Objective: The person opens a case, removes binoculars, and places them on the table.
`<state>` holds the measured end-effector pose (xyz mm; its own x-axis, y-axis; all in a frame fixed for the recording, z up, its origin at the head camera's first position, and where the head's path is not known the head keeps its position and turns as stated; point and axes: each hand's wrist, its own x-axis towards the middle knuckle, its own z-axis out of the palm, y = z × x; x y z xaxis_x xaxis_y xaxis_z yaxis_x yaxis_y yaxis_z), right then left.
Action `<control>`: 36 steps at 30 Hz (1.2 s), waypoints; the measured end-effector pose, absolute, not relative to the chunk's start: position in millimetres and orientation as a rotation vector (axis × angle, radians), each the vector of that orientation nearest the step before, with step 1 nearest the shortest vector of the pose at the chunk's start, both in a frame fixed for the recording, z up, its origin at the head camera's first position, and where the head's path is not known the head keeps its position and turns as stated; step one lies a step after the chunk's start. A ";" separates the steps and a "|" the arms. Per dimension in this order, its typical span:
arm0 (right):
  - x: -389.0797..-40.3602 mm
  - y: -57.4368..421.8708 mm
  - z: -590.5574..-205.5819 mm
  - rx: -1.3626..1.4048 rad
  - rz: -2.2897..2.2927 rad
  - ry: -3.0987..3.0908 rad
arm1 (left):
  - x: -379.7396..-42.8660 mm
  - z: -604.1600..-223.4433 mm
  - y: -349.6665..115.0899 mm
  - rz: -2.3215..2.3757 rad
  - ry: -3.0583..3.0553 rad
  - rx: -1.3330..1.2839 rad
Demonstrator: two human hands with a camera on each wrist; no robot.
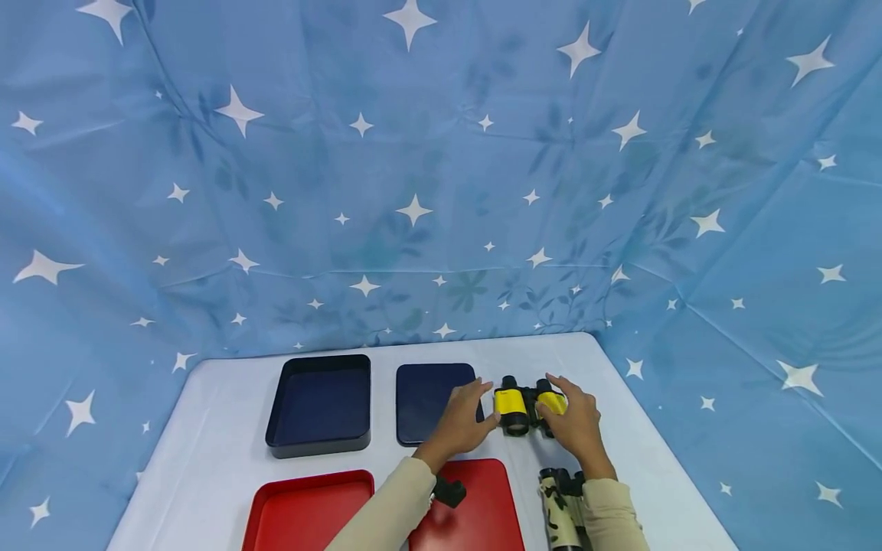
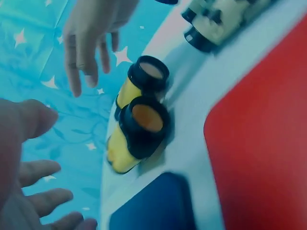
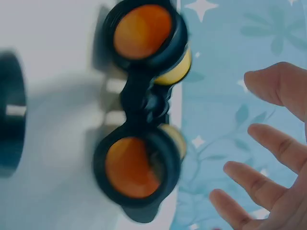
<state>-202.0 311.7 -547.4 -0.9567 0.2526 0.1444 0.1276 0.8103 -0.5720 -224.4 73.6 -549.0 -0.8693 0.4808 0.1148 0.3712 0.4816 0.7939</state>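
Yellow-and-black binoculars [image 1: 511, 402] lie on the white table near its back right. My left hand [image 1: 462, 421] hovers at their left side, thumb and fingers spread. On the other side, my right hand [image 1: 577, 425] is over the right barrel, its fingers extended. Both wrist views show gaps between the hands and the binoculars [image 3: 139, 105], so neither grips them. The orange-tinted lenses face the right wrist camera. Closer to me, camouflage-patterned binoculars [image 1: 560, 511] lie partly hidden by my right forearm.
A dark blue lid-like tray [image 1: 422, 383] sits left of the yellow binoculars, partly behind my left hand. Farther left stands a deeper dark box [image 1: 318, 445]. Two red trays, one left [image 1: 310, 513] and one under my left forearm [image 1: 482, 513], lie nearer. A starry blue curtain [image 1: 441, 153] surrounds the table.
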 end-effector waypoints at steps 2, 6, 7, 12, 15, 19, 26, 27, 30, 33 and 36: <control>-199.9 305.0 -543.8 -0.235 0.794 -2.762 | -220.6 -543.5 65.0 1.195 2.681 0.830; -194.6 292.9 -540.3 -0.116 0.728 -2.721 | -212.2 -536.0 49.7 0.949 2.795 0.886; -193.1 289.9 -540.2 -0.086 0.716 -2.712 | -210.2 -534.3 46.2 0.903 2.813 0.886; -187.2 273.7 -539.3 0.030 0.692 -2.698 | -202.2 -525.0 29.4 0.728 2.894 0.882; -184.1 264.1 -539.6 0.082 0.688 -2.690 | -198.2 -521.3 20.7 0.638 2.939 0.877; -180.0 249.9 -541.2 0.127 0.645 -2.697 | -193.1 -520.5 10.4 0.539 2.999 0.852; -171.8 221.8 -538.1 0.141 0.598 -2.800 | -185.5 -522.9 -5.8 0.452 3.074 0.793; -170.6 218.1 -536.6 0.149 0.602 -2.807 | -184.4 -522.2 -8.0 0.441 3.078 0.788; -165.8 207.4 -532.1 0.178 0.592 -2.831 | -180.8 -515.9 -14.2 0.394 3.073 0.769; -161.0 198.3 -525.2 0.216 0.613 -2.844 | -178.0 -509.9 -21.0 0.367 3.075 0.751; -157.9 192.0 -518.3 0.228 0.598 -2.882 | -175.8 -503.2 -28.2 0.374 3.071 0.725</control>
